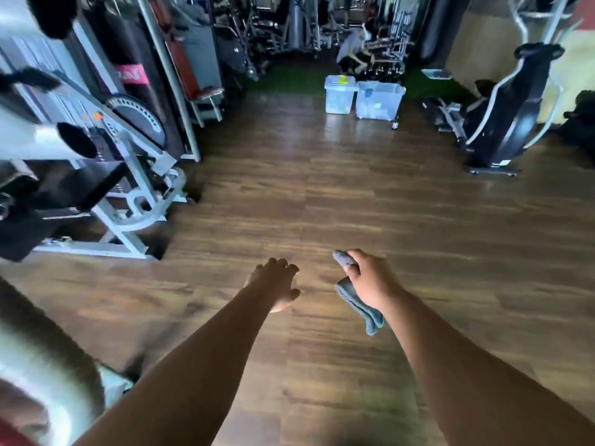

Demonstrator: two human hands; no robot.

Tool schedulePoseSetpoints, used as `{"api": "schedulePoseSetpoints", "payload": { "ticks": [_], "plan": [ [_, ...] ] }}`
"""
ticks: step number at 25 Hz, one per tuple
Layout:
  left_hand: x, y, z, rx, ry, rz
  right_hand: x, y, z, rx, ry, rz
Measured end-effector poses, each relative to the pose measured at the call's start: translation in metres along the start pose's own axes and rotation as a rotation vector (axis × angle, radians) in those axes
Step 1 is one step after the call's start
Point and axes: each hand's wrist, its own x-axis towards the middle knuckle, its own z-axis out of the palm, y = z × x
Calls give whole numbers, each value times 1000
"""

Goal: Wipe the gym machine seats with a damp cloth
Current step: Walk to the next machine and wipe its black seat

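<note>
The right hand (370, 278) was closed around a grey cloth (360, 304), whose folded end hung below the fist. Just to its left, the left hand (277, 281) was empty, fingers loosely spread, palm down over the wooden floor (322, 194). A gym machine (96, 175) with a black seat stood ahead of the left hand, well apart.

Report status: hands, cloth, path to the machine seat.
Right hand shut on grey cloth, left hand open, empty. Both over bare wood floor. Black machine seat front-left, not yet touched. Nothing in the way.
</note>
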Motion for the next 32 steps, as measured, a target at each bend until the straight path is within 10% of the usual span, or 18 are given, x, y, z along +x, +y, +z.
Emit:
{"api": "schedulePoseSetpoints", "payload": {
  "ticks": [15, 32],
  "plan": [
    [271, -245, -86, -224, 63, -554, 464, -138, 99, 57, -302, -450],
    [409, -636, -137, -347, 132, -942, 793, -456, 314, 106, -557, -756]
  ]
}}
